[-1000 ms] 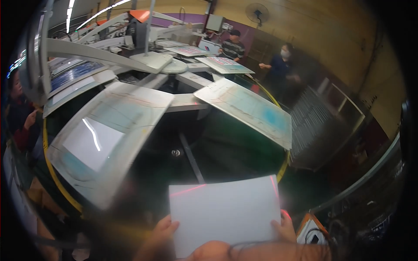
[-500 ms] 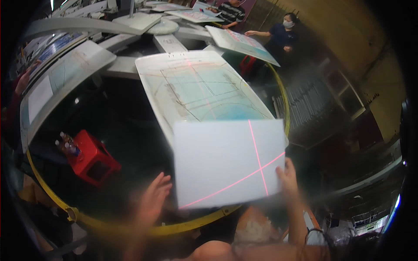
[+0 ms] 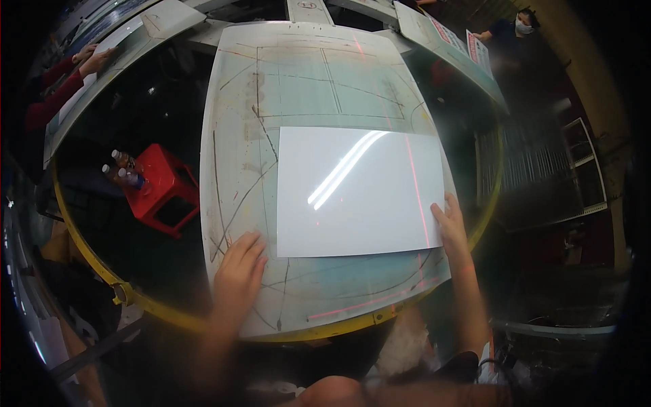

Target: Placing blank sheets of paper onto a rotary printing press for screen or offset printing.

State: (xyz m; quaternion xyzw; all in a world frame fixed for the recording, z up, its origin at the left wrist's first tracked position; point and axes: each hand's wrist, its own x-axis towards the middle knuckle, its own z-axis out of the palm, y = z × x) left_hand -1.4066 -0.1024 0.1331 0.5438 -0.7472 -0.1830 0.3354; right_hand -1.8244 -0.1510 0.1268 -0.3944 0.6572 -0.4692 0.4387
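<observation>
A blank glossy white sheet (image 3: 352, 220) lies over or just above a long pale printing board (image 3: 234, 102) marked with drawn lines and stains. At the sheet's right edge my right hand (image 3: 451, 229) pinches it, thumb on top, the other fingers partly hidden. My left hand (image 3: 239, 271) rests on or just over the board's left near part, fingers stretched out and holding nothing, a little apart from the sheet's lower left corner. A red laser line crosses the sheet's right side, and another runs across the near end of the board.
A yellow rail (image 3: 129, 295) curves around below the board. To the left stands a red stool (image 3: 163, 186) with several bottles (image 3: 129, 173). Another person's hands (image 3: 91, 61) work at a left board; a masked person (image 3: 512, 41) stands by a right board (image 3: 447, 51).
The sheet has moved away from me, from in front of the board's near end to over its middle. Both hands went forward with it, and my view has shifted.
</observation>
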